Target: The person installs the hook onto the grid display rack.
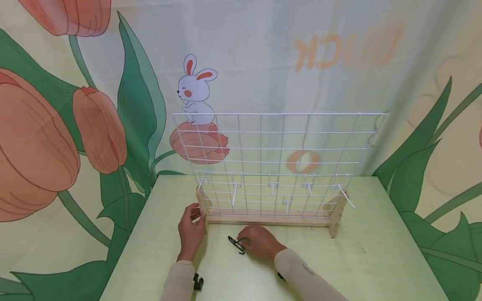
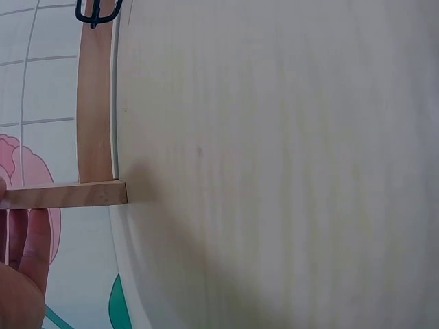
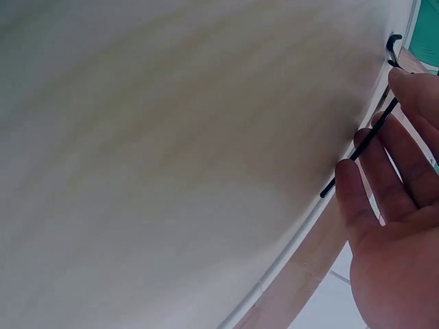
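Observation:
A white wire grid rack (image 1: 263, 165) stands upright on wooden feet. My left hand (image 1: 191, 231) grips its left wooden foot (image 1: 203, 205), thumb on the near side. In the left wrist view, the fingers (image 2: 36, 236) lie along one face of that foot (image 2: 68, 197). In front of the rack's base, my right hand (image 1: 260, 241) pinches a small black wire hook (image 1: 236, 244) just over the table. The right wrist view shows the hook's straight rod (image 3: 374, 133) running between thumb and fingertips, its curled end (image 3: 393, 46) beyond the thumb.
Several white hooks (image 1: 234, 194) hang on the lower part of the grid, some sticking out toward me. A wooden crossbar (image 1: 267, 219) joins the two feet. The rack stands on a pale table (image 1: 376, 259), with a printed curtain (image 1: 263, 54) behind.

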The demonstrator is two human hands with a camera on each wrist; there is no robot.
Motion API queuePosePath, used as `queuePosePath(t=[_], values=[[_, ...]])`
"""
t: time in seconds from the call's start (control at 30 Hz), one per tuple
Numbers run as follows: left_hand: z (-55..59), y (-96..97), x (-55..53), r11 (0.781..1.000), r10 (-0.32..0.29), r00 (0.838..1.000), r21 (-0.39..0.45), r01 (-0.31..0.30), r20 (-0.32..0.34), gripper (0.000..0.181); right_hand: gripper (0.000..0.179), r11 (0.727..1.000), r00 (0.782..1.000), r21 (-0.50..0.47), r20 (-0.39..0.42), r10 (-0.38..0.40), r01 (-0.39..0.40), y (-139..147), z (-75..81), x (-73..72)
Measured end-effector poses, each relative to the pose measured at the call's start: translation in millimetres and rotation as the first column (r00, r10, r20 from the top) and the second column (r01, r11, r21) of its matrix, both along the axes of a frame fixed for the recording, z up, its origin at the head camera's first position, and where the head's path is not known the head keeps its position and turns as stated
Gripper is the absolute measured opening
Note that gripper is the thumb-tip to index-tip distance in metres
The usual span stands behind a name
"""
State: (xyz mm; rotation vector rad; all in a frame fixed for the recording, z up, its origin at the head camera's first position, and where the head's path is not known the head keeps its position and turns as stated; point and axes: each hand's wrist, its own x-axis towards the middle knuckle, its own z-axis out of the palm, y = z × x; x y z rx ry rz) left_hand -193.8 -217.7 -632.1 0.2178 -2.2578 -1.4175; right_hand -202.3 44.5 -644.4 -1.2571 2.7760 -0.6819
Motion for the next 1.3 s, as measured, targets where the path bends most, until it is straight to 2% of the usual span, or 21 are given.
queuePosePath(t=[0.17,0.4,0.5,0.67,0.87,1.1,1.3], values=[[-0.5,0.3,-1.5,1.0,-0.003,1.0,-0.003,0.003,0.003,0.038,0.016,1.0,0.999,0.015,-0.043,-0.022,0.023,0,-2.1,0.8],[-1.5,0.9,-2.7,1.0,-0.004,1.0,-0.016,0.004,0.007,0.037,0.016,0.996,0.996,0.006,0.006,-0.093,0.093,4,-2.6,-0.4],[-0.6,0.8,-2.5,1.0,-0.005,1.0,-0.024,0.005,0.012,0.038,0.015,0.995,0.994,-0.009,0.031,-0.101,0.101,7,-3.7,-1.5],[-1.6,-1.1,-2.1,1.0,-0.004,1.0,-0.031,0.004,0.013,0.038,0.012,0.996,0.995,-0.022,0.065,-0.08,0.082,11,-8.5,-5.1],[-2.1,-1.0,-2.4,1.0,-0.005,1.0,-0.031,0.005,0.014,0.038,0.009,0.999,0.999,-0.028,0.027,-0.044,0.045,13,-8.9,-4.5],[-2.3,-0.1,-1.4,1.0,-0.004,1.0,-0.021,0.005,0.017,0.038,0.009,0.999,0.998,-0.005,0.032,-0.049,0.049,14,-6.3,-1.0],[-2.8,0.1,-0.9,1.0,-0.005,1.0,-0.014,0.005,0.017,0.038,0.011,0.997,0.997,-0.034,0.047,-0.068,0.069,13,-6.2,2.5]])
